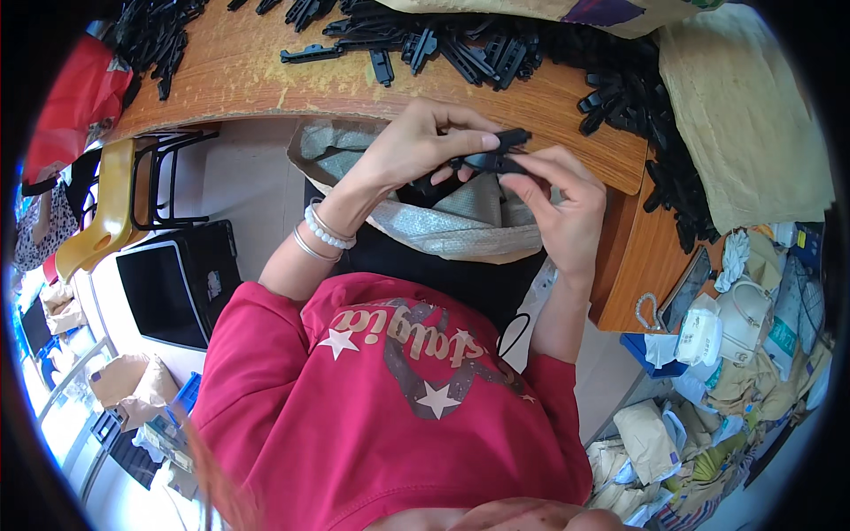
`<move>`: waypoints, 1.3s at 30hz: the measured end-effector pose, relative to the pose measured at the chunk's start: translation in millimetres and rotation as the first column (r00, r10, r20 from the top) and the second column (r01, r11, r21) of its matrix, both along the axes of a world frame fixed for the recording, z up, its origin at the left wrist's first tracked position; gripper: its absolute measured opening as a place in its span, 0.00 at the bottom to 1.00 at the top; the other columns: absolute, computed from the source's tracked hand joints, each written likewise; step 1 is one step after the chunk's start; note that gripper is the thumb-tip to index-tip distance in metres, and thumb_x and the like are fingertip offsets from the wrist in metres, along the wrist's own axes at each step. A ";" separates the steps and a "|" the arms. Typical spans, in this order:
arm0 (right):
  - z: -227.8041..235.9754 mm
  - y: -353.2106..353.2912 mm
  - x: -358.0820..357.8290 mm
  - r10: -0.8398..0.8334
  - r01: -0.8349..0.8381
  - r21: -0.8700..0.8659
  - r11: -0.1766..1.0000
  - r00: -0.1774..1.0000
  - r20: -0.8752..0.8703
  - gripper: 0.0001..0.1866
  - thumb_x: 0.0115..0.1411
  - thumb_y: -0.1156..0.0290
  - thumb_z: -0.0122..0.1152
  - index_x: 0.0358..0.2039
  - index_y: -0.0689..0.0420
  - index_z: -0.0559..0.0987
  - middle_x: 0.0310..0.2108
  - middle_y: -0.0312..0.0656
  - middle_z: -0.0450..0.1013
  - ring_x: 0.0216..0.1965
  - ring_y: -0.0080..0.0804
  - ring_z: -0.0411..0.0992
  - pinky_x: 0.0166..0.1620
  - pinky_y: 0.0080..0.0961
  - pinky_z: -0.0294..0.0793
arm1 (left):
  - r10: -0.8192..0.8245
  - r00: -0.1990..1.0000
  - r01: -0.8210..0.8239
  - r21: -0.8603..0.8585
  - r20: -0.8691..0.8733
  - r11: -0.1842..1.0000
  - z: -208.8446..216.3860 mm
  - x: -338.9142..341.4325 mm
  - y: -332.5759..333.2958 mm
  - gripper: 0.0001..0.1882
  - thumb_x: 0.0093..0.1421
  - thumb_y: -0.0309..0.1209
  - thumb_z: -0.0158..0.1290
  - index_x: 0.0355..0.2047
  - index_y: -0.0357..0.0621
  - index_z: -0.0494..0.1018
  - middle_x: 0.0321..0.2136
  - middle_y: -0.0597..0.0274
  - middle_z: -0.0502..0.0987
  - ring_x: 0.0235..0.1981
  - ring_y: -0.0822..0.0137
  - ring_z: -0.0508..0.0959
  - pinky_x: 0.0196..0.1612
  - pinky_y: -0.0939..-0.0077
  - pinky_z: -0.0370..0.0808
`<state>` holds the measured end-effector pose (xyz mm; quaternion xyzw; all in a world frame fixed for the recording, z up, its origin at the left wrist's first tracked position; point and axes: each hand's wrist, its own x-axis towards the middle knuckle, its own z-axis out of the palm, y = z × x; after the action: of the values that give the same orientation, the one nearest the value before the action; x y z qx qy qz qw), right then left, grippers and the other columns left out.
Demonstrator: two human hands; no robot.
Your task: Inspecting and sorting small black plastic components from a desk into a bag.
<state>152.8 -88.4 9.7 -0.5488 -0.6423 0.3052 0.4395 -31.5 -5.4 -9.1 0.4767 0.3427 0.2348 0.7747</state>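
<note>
My left hand, with white beaded bracelets at its wrist, is closed on a black plastic part, its thumb lying along the top. Right beside it, a second slim black plastic part sits between the thumb and fingers of my right hand. The two parts lie close together, perhaps touching. Below my hands, an open woven sack rests over my lap, with something dark inside it. Just past my hands, loose black plastic parts are heaped on the wooden table.
More black parts pile up at the table's right side, beside a large tan sack. A phone and a white pack lie at the right. To the left stand a yellow chair and a black box-like object.
</note>
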 end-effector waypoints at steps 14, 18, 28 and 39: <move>-25.1 -1.8 -12.3 -0.103 0.105 0.011 0.994 0.991 -0.086 0.21 0.46 0.78 0.68 0.43 0.61 0.76 0.36 0.43 0.75 0.36 0.30 0.73 0.38 0.23 0.71 | 0.046 0.975 0.150 0.790 -0.219 0.595 4.7 -6.8 -14.9 0.19 0.49 0.26 0.58 0.44 0.37 0.74 0.27 0.44 0.77 0.28 0.47 0.77 0.32 0.64 0.74; -28.9 -2.5 -8.4 -0.113 0.113 0.013 0.993 0.993 -0.027 0.17 0.46 0.79 0.67 0.39 0.62 0.77 0.33 0.43 0.75 0.32 0.30 0.74 0.35 0.22 0.71 | 0.071 0.983 0.103 0.837 -0.167 0.538 -12.2 -5.2 -17.7 0.19 0.51 0.27 0.58 0.44 0.37 0.73 0.28 0.44 0.77 0.28 0.48 0.78 0.32 0.64 0.74; -39.1 43.3 64.0 -0.587 0.430 0.400 0.809 0.622 0.519 0.19 0.56 0.83 0.53 0.47 0.52 0.78 0.47 0.45 0.68 0.40 0.39 0.72 0.43 0.33 0.72 | 0.100 0.921 0.290 0.833 -0.378 0.472 -46.0 -33.9 -25.6 0.10 0.53 0.28 0.58 0.34 0.35 0.75 0.26 0.50 0.75 0.29 0.52 0.76 0.33 0.65 0.73; -49.0 80.8 47.1 -0.402 0.141 0.419 0.897 0.657 0.638 0.12 0.57 0.77 0.57 0.43 0.57 0.77 0.44 0.42 0.71 0.41 0.40 0.72 0.43 0.32 0.72 | 0.622 0.692 0.414 0.907 -0.366 0.072 -23.3 -71.3 50.6 0.19 0.47 0.23 0.56 0.42 0.44 0.73 0.30 0.58 0.68 0.30 0.59 0.74 0.30 0.67 0.72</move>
<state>199.9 -7.6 -39.3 -0.6316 -0.7122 -0.1140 0.2844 -102.8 45.2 -32.4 0.8825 0.3917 0.2600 0.0101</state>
